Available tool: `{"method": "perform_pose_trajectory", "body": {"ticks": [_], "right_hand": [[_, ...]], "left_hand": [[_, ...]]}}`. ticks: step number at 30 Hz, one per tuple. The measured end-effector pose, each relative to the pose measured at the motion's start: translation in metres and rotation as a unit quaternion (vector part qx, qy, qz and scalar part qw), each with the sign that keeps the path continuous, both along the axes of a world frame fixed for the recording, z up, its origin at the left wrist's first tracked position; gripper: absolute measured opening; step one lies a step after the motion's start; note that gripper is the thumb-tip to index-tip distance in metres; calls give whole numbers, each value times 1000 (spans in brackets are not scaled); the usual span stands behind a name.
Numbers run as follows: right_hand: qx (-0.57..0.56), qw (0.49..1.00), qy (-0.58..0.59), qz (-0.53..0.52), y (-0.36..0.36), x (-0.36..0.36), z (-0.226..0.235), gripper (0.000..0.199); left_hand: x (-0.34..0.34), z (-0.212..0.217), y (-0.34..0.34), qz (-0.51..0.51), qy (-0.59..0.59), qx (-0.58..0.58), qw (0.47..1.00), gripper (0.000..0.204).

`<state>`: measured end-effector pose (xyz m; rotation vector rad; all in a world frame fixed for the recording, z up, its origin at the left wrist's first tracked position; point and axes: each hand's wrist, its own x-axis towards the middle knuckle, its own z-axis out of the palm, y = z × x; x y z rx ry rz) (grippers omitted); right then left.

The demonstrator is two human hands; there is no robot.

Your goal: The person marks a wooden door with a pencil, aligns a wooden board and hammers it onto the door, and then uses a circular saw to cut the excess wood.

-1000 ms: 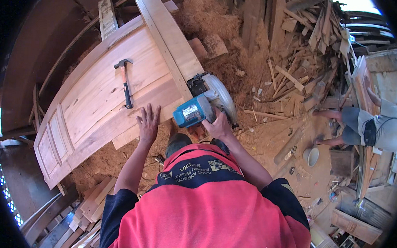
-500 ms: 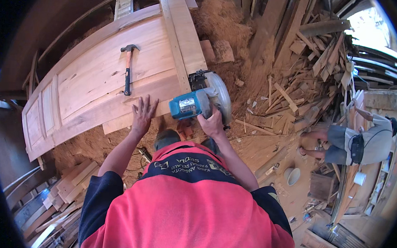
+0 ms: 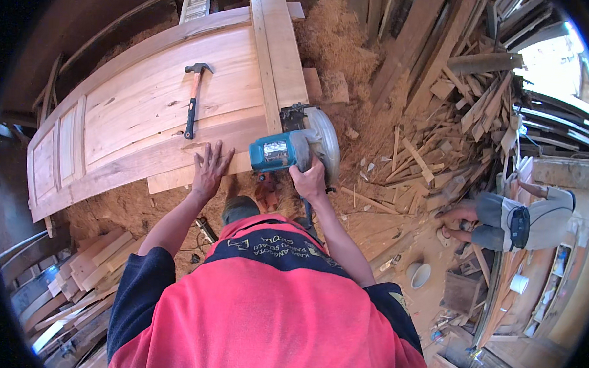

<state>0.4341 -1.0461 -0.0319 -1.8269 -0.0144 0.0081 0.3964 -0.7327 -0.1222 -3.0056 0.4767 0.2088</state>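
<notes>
The person's left hand (image 3: pixel 209 172) lies flat with the fingers spread, pressing on the near edge of the big brown wooden door with a curved side (image 3: pixel 173 106). It grips nothing. If it slid to the right on the smooth wood, the fingers could get close to the saw.

The right hand (image 3: pixel 311 181) is curled around the back handle of the blue power saw with a round silver guard (image 3: pixel 275 153). I cannot tell if a finger is squeezing the switch. The saw sits at the near right corner of the door. Its blade is hidden, so I cannot tell if it is spinning. With just one hand on it, the saw could kick or twist if the blade got pinched.

Farther in, the long pale straight wooden board (image 3: pixel 283 58) lies across the door, and the saw is at its near end. I see no clamp on it. A hard push sideways could bump it crooked, and then a cut along it would go crooked too.

To the left, the black hammer with an orange and black handle (image 3: pixel 193 100) lies loose on the door. Shaking could make it slide.

Past the door, soft brown sawdust (image 3: pixel 334 38) covers the ground, so a foot could slip. Far right, another person in a grey shirt (image 3: pixel 543 218) bends over, well apart from the saw.
</notes>
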Motion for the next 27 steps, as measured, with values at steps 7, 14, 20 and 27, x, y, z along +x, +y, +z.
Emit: {"method": "perform_pose_trajectory", "body": {"ticks": [7,14,20,27], "right_hand": [[-8,1000,-1,2,7,12,11,37],[-15,1000,17,20,6,26,-3,41],[-31,999,-1,17,9,37,-10,44],[-30,1000,0,8,14,49,-6,47]], "left_hand": [[-1,-2,2,1,-19,-22,1000,86],[0,-1,1,6,-7,-28,1000,86],[0,4,0,11,-1,-40,999,87],[0,5,-1,12,3,-18,1000,83]]}}
